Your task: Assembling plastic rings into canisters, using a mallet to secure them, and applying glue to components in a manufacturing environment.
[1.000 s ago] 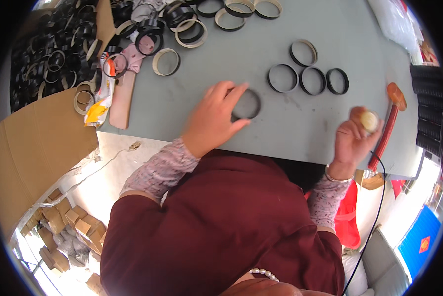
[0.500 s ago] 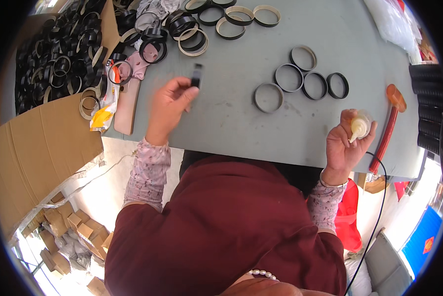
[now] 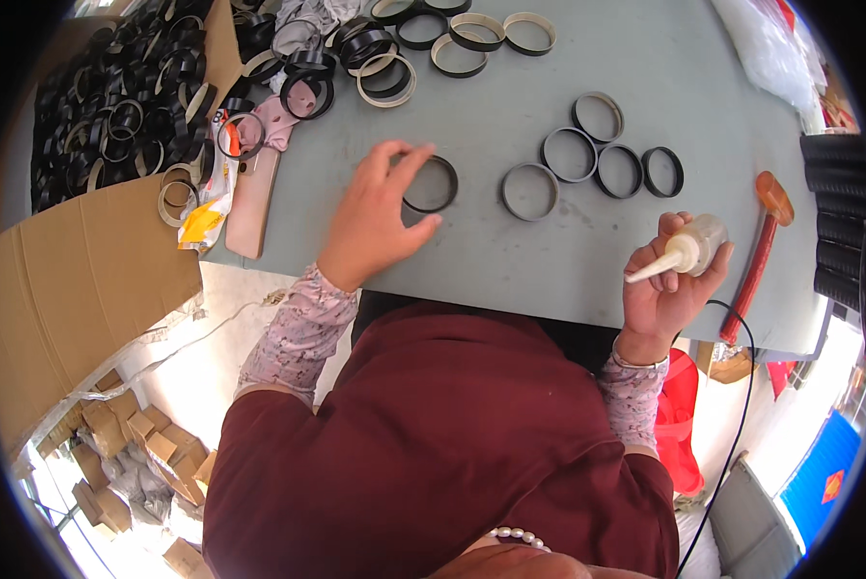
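A thin black ring (image 3: 455,185) lies flat on the grey table. My left hand (image 3: 377,214) hovers at its left side with thumb and fingers spread; the fingertips overlap the ring's edge, and I cannot tell whether they touch it. In my right hand (image 3: 666,296) is a clear squeeze bottle (image 3: 707,239) with a long pale nozzle, tilted so that the tip points left and down. Between the hands lies a grey ring (image 3: 555,194), one of a loose group of several rings, among them a black ring (image 3: 639,172).
A red-handled hammer (image 3: 764,246) lies on the table (image 3: 510,265) at the right. At the far left stands a cardboard box (image 3: 95,280) full of black rings. More rings (image 3: 529,48), a cloth (image 3: 278,125) and a pink flat object (image 3: 250,212) lie along the back and left.
My left hand has moved right and opened; the ring it held now lies on the table. The bottle in my right hand has turned so its nozzle points further left.
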Available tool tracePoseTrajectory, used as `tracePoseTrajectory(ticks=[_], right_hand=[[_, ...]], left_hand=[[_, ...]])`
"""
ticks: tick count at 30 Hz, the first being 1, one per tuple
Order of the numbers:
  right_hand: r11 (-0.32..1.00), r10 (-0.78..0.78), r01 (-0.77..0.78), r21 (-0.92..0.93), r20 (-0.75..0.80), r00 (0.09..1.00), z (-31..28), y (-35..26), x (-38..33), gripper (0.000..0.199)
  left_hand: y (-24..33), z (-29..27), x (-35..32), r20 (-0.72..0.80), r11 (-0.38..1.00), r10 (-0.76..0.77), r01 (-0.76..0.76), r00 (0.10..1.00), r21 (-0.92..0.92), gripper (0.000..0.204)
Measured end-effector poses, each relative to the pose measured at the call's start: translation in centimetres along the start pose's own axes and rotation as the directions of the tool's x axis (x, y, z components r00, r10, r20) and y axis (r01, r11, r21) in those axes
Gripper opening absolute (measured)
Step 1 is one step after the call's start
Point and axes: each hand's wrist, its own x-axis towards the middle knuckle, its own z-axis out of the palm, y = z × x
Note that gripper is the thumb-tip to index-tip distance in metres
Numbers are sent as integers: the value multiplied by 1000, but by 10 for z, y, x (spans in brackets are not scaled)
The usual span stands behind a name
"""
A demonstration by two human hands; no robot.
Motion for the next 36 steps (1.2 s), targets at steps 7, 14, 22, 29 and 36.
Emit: tracePoseTrajectory(ticks=[7,14,22,29,36], right_hand=[[663,-565,495,-562,59,823,11,18,-27,76],[194,-157,874,-446,865,476,41,22,-34,68],[106,52,945,-310,951,306,45,27,-30,70],[76,67,930,-359,933,355,47,21,-36,71],[163,42,756,-634,770,637,43,4,-50,71]], left_hand=[[44,-10,0,612,311,-265,667,745,-677,61],[56,3,-22,799,-641,307,733,517,-229,68],[66,-6,-22,827,-604,302,767,473,-218,68],[77,-23,-14,814,-191,12,801,580,-568,59],[81,-19,-19,546,207,-11,536,838,-818,78]])
